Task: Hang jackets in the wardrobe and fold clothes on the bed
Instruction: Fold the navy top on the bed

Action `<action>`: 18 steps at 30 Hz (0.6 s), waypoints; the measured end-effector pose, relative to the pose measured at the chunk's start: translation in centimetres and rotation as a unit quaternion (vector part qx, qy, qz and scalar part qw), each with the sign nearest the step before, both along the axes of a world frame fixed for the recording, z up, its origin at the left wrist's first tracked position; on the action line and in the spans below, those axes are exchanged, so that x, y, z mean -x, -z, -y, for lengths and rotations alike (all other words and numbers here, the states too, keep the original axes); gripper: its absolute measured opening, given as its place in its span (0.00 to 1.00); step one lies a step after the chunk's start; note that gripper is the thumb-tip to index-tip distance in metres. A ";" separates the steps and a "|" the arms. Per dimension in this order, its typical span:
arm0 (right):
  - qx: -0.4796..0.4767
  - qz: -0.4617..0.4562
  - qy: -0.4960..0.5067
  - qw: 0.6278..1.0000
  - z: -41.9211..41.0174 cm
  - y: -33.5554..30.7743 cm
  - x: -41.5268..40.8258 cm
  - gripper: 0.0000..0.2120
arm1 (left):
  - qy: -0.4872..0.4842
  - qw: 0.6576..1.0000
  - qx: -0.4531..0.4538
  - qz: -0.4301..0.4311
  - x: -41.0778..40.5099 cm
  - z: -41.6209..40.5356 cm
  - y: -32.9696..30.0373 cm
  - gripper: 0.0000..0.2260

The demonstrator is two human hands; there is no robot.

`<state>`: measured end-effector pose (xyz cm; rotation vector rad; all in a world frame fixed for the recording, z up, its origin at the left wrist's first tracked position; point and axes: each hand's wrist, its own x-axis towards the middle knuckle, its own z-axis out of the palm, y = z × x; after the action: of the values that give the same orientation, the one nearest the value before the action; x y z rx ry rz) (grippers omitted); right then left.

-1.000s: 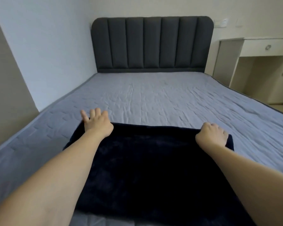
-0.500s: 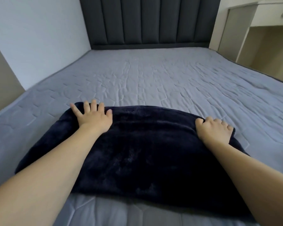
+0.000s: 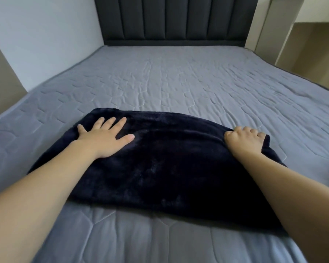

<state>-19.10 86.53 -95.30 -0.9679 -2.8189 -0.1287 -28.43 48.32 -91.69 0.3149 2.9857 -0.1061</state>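
A folded dark navy fleece garment (image 3: 160, 168) is lying flat on the grey quilted bed (image 3: 179, 82), toward the 6 o'clock end of the mattress. The left hand (image 3: 103, 139) is resting palm-down on the garment's 10 o'clock corner, its fingers (image 3: 110, 122) lying straight and spread apart on the fabric. The right hand (image 3: 244, 139) is sitting at the garment's 2 o'clock corner, its fingers (image 3: 253, 130) curling over the far edge and clamping the cloth there. A dark padded headboard (image 3: 175, 18) is standing at 12 o'clock, and pale cabinet furniture (image 3: 292, 35) is standing at 2 o'clock beside the bed.
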 end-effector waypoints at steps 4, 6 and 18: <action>-0.033 0.035 -0.026 0.998 0.7 -0.6 0.4 0.18 | -0.090 0.989 0.026 -0.117 -1.7 4.6 0.1 0.46; -0.082 0.101 -0.044 0.990 1.7 -1.7 0.5 0.18 | -0.215 0.966 -0.143 -0.019 -1.8 6.7 -0.6 0.52; 0.201 0.081 -0.296 0.930 21.3 -10.8 11.5 0.27 | -0.200 0.896 -0.382 0.106 -2.4 9.2 2.3 0.47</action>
<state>-30.58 65.19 -84.53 -0.1119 -3.2146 0.4762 -26.01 39.13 -93.96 -0.2178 2.6553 1.0782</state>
